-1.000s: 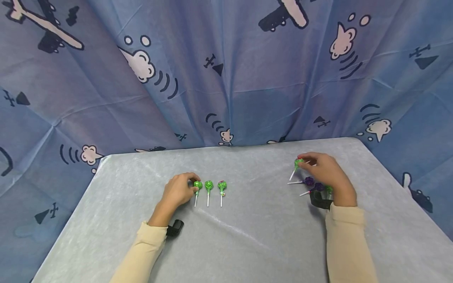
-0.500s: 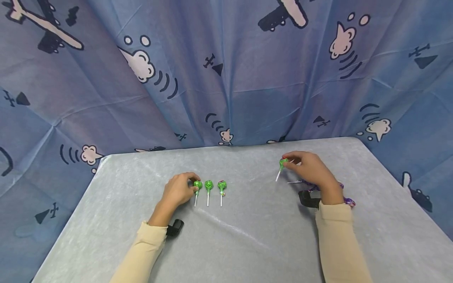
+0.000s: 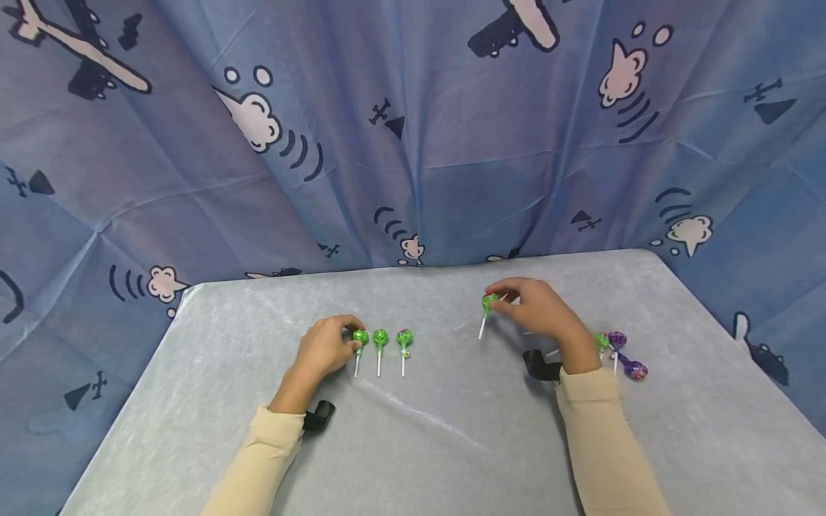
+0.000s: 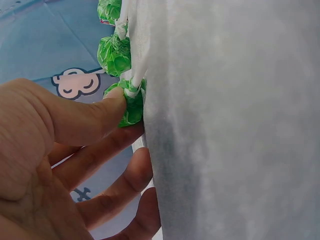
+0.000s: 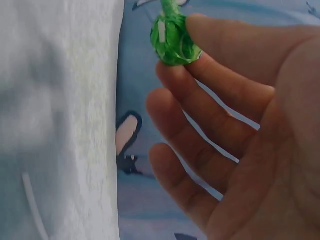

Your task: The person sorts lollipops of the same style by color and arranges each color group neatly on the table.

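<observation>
Between thumb and fingers, my right hand [image 3: 538,308] pinches the head of a green lollipop [image 5: 174,40], its white stick slanting down, raised off the table. My left hand [image 3: 325,345] pinches the leftmost green lollipop [image 4: 131,107], which lies on the table with its stick toward me. To its right lie a middle green lollipop [image 3: 381,337] and a right green lollipop [image 3: 404,338] in an even row, sticks parallel. Past my right wrist are another green lollipop [image 3: 602,341] and purple lollipops [image 3: 635,370], partly hidden by the wrist and sleeve.
A pale grey cloth covers the table [image 3: 413,444]. Behind it hangs a blue curtain [image 3: 477,201] printed with planes and clouds. Each wrist wears a black camera, such as the right wrist camera [image 3: 540,366].
My right hand has moved left across the table with the green lollipop, uncovering some of the purple and green lollipops behind it. My left hand has stayed in place.
</observation>
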Demonstrator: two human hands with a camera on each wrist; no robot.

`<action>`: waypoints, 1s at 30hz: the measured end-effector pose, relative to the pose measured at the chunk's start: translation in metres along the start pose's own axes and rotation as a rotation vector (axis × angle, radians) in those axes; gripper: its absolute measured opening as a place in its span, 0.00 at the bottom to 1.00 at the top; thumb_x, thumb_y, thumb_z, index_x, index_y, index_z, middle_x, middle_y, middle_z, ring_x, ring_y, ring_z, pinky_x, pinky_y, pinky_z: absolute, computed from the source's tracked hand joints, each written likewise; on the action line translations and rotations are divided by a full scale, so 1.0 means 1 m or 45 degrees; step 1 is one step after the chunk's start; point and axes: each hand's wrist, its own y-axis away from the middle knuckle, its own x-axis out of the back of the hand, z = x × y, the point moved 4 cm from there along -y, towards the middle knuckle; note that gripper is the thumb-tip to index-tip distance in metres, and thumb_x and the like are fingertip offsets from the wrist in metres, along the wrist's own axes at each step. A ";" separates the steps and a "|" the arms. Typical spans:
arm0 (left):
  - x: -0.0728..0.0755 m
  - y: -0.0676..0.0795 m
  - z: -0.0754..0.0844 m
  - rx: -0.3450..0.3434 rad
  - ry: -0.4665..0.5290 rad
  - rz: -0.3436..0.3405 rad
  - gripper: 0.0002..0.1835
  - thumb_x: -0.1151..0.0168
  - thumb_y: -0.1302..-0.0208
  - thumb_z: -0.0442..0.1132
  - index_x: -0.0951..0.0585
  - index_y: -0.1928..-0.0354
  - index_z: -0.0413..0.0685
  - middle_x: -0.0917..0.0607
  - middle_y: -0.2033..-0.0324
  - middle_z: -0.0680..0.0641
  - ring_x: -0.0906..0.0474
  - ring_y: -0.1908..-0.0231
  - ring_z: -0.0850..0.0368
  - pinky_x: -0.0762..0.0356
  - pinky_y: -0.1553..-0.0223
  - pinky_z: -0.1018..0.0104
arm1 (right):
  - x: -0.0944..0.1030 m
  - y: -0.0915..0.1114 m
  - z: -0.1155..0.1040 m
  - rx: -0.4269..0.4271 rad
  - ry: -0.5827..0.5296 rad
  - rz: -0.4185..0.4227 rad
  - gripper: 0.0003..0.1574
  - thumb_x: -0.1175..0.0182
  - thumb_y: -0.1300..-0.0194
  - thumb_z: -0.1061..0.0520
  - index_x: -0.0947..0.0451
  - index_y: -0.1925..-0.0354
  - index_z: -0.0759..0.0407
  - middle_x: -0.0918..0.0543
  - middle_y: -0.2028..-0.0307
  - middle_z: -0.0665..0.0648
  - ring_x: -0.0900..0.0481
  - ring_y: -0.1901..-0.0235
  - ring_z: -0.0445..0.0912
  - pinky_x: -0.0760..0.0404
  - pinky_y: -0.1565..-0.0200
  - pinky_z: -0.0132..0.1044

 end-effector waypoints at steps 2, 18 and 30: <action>0.000 0.000 0.000 0.000 0.001 0.000 0.11 0.29 0.39 0.41 0.14 0.55 0.62 0.12 0.57 0.53 0.17 0.54 0.47 0.23 0.56 0.47 | -0.004 -0.001 -0.004 0.028 -0.005 -0.010 0.20 0.38 0.31 0.55 0.19 0.43 0.61 0.14 0.50 0.60 0.18 0.53 0.53 0.23 0.55 0.46; 0.001 0.000 -0.002 -0.008 0.000 -0.010 0.11 0.29 0.40 0.41 0.14 0.55 0.61 0.12 0.57 0.54 0.18 0.54 0.49 0.23 0.57 0.48 | -0.045 -0.015 -0.039 0.134 0.014 -0.102 0.19 0.36 0.33 0.53 0.17 0.46 0.59 0.13 0.53 0.54 0.18 0.56 0.47 0.22 0.55 0.44; 0.000 0.000 0.000 -0.009 0.003 0.007 0.11 0.29 0.40 0.41 0.14 0.56 0.61 0.12 0.57 0.54 0.18 0.54 0.48 0.23 0.56 0.48 | -0.062 -0.018 -0.052 0.176 0.051 -0.162 0.19 0.35 0.34 0.52 0.16 0.47 0.58 0.13 0.54 0.53 0.18 0.57 0.46 0.21 0.54 0.42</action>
